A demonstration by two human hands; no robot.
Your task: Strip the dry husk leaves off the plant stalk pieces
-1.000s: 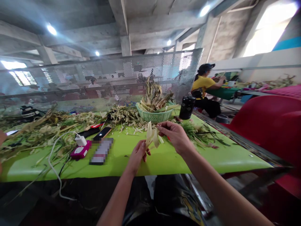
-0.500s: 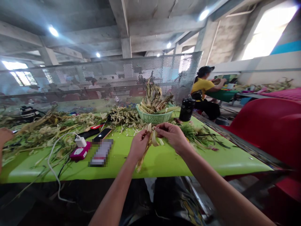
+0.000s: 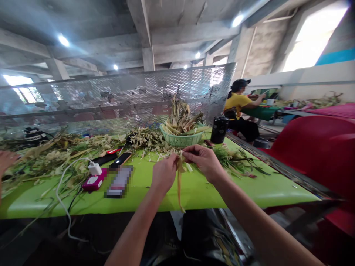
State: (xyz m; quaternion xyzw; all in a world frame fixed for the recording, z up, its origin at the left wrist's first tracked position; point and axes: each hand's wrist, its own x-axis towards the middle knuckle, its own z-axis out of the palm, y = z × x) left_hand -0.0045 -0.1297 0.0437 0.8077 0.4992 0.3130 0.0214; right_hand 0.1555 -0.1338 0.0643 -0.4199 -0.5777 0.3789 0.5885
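Observation:
A pale yellow strip of dried corn husk [image 3: 179, 188] hangs down between my hands over the front of the table. My left hand [image 3: 165, 171] pinches it near its upper end, thumb and forefinger pressed together. Close beside it, my right hand [image 3: 203, 160] also pinches the husk's upper part between thumb and fingers. The fingertips of both hands nearly meet, and they partly hide the top of the strip. Beyond them stands a pale green basket [image 3: 181, 139] filled with dried husks [image 3: 180, 114].
The green table [image 3: 210, 195] carries heaped husk scraps [image 3: 69, 147], two phones, a pink power socket [image 3: 94, 180] with a white charger, and a black cup [image 3: 219, 130]. Another person's hand [image 3: 8, 160] shows at far left. A person in yellow sits beyond the red chair [image 3: 313, 147].
My left hand has turned, its knuckles now more on top. The husk strip's lower end has swung right and now hangs straight down past the table's front edge.

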